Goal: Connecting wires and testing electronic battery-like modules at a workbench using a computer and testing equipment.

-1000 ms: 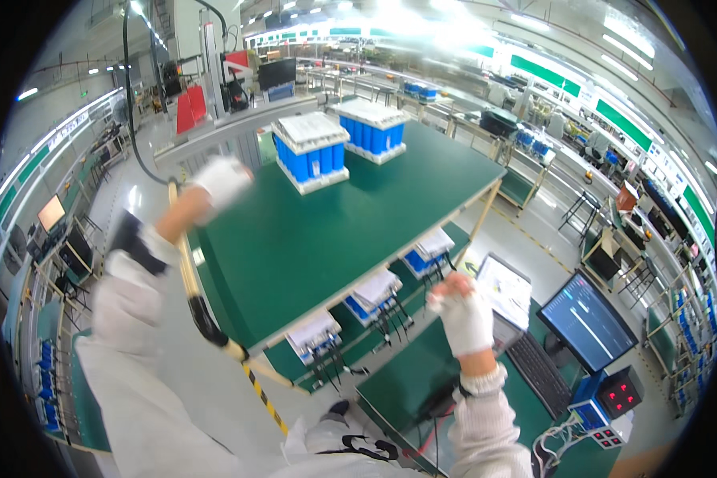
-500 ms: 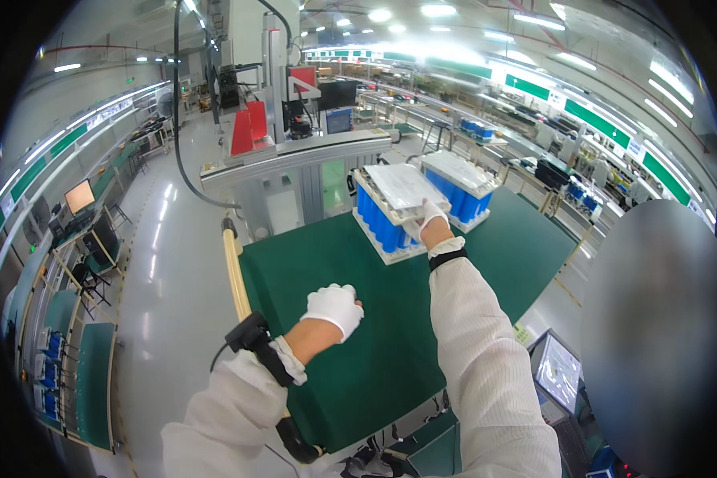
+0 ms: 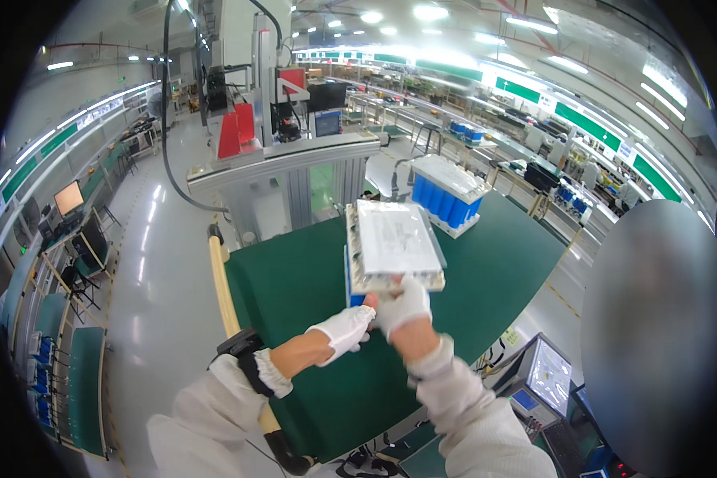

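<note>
A battery pack of blue cells with a white frame and a clear-filmed white sheet on top (image 3: 394, 243) is over the middle of the green table (image 3: 295, 279). My right hand (image 3: 406, 309), in a white glove, is closed on the pack's near edge. At the near left corner, low by the blue cells, my left hand (image 3: 345, 331) has its gloved fingers curled against the pack; its fingertips are partly hidden. A second battery pack (image 3: 448, 195) stands upright behind, toward the table's far edge.
A metal gantry (image 3: 287, 155) with red parts rises behind the table. Along the left edge runs a pale tube rail (image 3: 225, 287). A monitor (image 3: 548, 373) stands at the lower right. A dark strap with a small box is on my left wrist.
The nearer pack has come toward me and turned, away from the second pack, with my right hand on it. My left hand has moved right to meet its near corner.
</note>
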Tool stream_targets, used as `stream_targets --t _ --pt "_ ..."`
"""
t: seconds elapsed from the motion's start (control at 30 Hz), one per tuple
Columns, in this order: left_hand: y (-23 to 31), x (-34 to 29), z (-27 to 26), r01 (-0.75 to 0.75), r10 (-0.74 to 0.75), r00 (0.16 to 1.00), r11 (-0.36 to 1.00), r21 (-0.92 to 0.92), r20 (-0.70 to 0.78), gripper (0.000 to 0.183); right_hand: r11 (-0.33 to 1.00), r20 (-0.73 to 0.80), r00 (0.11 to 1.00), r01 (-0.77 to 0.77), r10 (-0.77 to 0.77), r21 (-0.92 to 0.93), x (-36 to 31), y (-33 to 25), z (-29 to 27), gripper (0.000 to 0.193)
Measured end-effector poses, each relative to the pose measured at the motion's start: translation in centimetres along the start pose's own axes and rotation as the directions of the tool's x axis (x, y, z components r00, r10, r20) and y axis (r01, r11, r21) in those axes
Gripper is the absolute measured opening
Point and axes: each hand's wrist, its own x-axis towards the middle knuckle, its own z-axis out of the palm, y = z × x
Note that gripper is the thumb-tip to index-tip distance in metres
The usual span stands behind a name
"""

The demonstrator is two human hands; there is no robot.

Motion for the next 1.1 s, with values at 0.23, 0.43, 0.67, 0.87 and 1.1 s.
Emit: stream_targets --t 0.23,0.43,0.67,0.87,1.1 --pt "-0.9 -3.9 4.7 0.227 -0.275 0.961 0.764 -0.604 0.013 0.057 0.963 0.818 0.554 -0.102 -0.154 0.250 -12.1 -9.8 -8.4 0.044" --pt "-0.6 -2.9 7.4 0.152 -0.257 0.966 0.649 -0.746 -0.026 0.048 0.570 0.303 0.684 0.724 -0.663 -0.389 5.7 -12.0 -9.2 0.021" --pt "-1.7 -1.0 7.5 0.018 -0.188 0.975 0.592 -0.805 -0.116 0.038 0.467 0.558 0.823 0.537 -0.107 -0.702 16.4 -3.2 -2.8 0.058" --pt "-0.6 -3.4 6.4 -0.123 -0.180 0.929 0.675 -0.728 -0.324 0.041 0.346 0.422 0.906 0.398 -0.006 -0.850 15.1 -3.9 -4.8 0.068" --pt "-1.0 -3.4 4.7 -0.172 0.140 0.985 0.820 -0.546 -0.101 0.027 0.520 0.162 0.986 0.159 -0.040 -0.839 4.6 -3.1 -17.7 0.063"
